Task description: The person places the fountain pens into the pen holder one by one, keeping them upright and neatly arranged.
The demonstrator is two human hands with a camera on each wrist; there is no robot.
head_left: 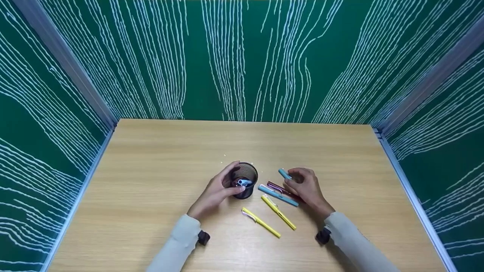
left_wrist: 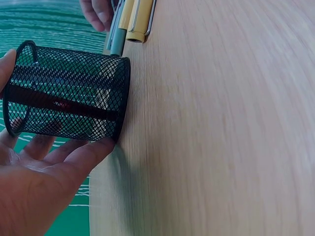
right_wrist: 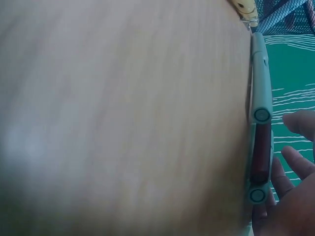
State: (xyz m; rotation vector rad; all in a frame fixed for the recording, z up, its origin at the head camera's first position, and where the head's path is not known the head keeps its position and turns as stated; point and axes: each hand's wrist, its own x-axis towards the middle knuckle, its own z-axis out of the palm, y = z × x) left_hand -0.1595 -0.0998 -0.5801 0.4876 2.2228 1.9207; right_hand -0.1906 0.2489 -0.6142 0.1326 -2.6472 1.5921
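My left hand (head_left: 217, 190) grips a black mesh pen cup (left_wrist: 69, 93) round its side. The cup stands on the table, and a light blue pen (head_left: 244, 182) and a dark red one (left_wrist: 59, 102) show inside it. My right hand (head_left: 308, 187) is at the far teal pen (head_left: 284, 173), thumb and fingers apart in the right wrist view; whether they touch it is unclear. Beside that hand lie a dark red pen (head_left: 278, 187) and another teal pen (head_left: 278, 195). Nearer me lie a yellow pen (head_left: 278, 212) and a second yellow pen (head_left: 261, 223).
The wooden table (head_left: 170, 151) meets green walls (head_left: 196, 87) with white wavy lines at its back and sides. Metal posts (head_left: 75, 60) stand at the corners. A few tiny white specks lie behind the cup. Black bands with cameras (head_left: 203, 238) sit on both wrists.
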